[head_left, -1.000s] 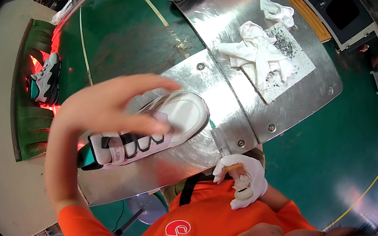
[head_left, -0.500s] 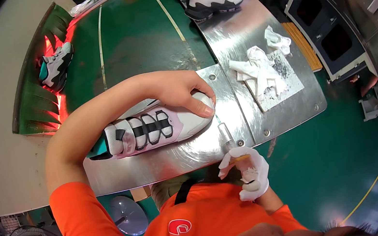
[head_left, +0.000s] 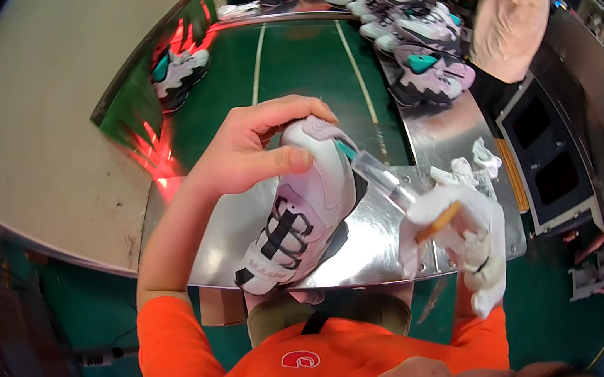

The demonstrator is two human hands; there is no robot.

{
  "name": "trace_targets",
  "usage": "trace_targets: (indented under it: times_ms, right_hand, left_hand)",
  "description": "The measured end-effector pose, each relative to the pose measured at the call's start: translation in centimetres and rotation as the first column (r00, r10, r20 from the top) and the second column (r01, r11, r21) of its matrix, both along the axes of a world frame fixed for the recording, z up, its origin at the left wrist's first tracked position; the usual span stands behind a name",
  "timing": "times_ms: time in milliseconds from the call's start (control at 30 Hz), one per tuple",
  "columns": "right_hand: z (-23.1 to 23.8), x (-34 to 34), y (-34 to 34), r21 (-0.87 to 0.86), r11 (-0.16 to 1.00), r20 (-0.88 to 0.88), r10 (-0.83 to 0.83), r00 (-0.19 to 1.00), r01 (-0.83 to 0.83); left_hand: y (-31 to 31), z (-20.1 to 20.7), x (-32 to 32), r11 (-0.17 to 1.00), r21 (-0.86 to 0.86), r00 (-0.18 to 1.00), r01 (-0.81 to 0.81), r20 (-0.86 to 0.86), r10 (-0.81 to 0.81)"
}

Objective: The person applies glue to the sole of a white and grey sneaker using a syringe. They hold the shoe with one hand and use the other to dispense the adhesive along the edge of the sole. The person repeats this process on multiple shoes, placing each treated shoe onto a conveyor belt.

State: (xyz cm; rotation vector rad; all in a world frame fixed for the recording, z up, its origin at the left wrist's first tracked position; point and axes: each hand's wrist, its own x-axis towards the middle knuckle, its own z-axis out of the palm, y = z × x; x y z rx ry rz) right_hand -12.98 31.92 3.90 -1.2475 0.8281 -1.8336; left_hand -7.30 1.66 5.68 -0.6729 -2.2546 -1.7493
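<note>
My bare left hand point(head_left: 264, 143) grips the toe end of a sneaker point(head_left: 304, 215), its thumb pressed on the white toe and its fingers over the far side. The shoe is white and pale lilac with black lacing straps and a black sole, tilted with its toe raised above the metal bench. In a white glove, my right hand point(head_left: 461, 231) is closed round a clear syringe point(head_left: 388, 182). Its teal tip touches or nearly touches the shoe's edge beside the toe. A tan strip point(head_left: 440, 221) shows across the gloved fingers.
A green conveyor belt point(head_left: 307, 63) runs away from the metal bench point(head_left: 383, 235). One sneaker point(head_left: 179, 74) lies on it at the left, near a red-lit flap curtain. Several sneakers point(head_left: 415, 31) are piled on the right ledge, by white rags point(head_left: 463, 168). Two other people work beyond.
The sneaker has been lifted and turned from lying on the bench to a toe-up tilt. My right hand has brought the syringe up alongside the toe. The view now reaches farther along the belt.
</note>
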Motion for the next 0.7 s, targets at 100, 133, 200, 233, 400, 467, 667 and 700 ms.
trace_targets:
  times_ms: [100,133,200,233,400,467,667,700]
  right_hand:
    - [1.2,-0.5,-3.7,0.037,0.999,-0.068,-0.007,0.998,0.010]
    - [1.4,-0.6,-4.9,0.045,0.999,-0.059,0.011,0.998,-0.008]
    - [1.4,-1.2,-7.3,0.037,0.998,-0.066,0.053,0.996,-0.051]
    - [1.2,-1.4,-8.1,0.072,0.996,-0.045,0.057,0.997,-0.054]
    - [-0.7,-2.3,-11.5,0.220,0.975,-0.007,0.027,1.000,-0.025]
    - [-1.8,-2.5,-12.5,0.270,0.963,0.005,0.002,1.000,-0.003]
    - [-4.7,-2.5,-13.4,0.304,0.950,0.041,-0.081,0.996,0.065]
    - [-5.0,-3.2,-12.7,0.286,0.952,0.018,-0.124,0.992,0.114]
  left_hand:
    - [-2.5,-1.8,1.6,0.983,0.164,0.996,-0.086,-0.010,0.089]
    - [-3.3,-2.4,1.9,0.975,0.191,0.993,-0.117,-0.009,0.121]
    - [-4.6,-3.3,2.8,0.950,0.255,0.983,-0.180,0.014,0.182]
    - [-5.3,-3.9,3.0,0.933,0.288,0.976,-0.214,0.027,0.216]
    - [-8.0,-7.9,3.1,0.809,0.461,0.922,-0.365,0.056,0.384]
    - [-8.9,-9.3,3.4,0.757,0.516,0.907,-0.400,0.105,0.408]
    - [-10.2,-12.2,3.6,0.619,0.654,0.894,-0.434,0.232,0.382]
    - [-9.9,-12.4,2.1,0.601,0.683,0.904,-0.415,0.232,0.360]
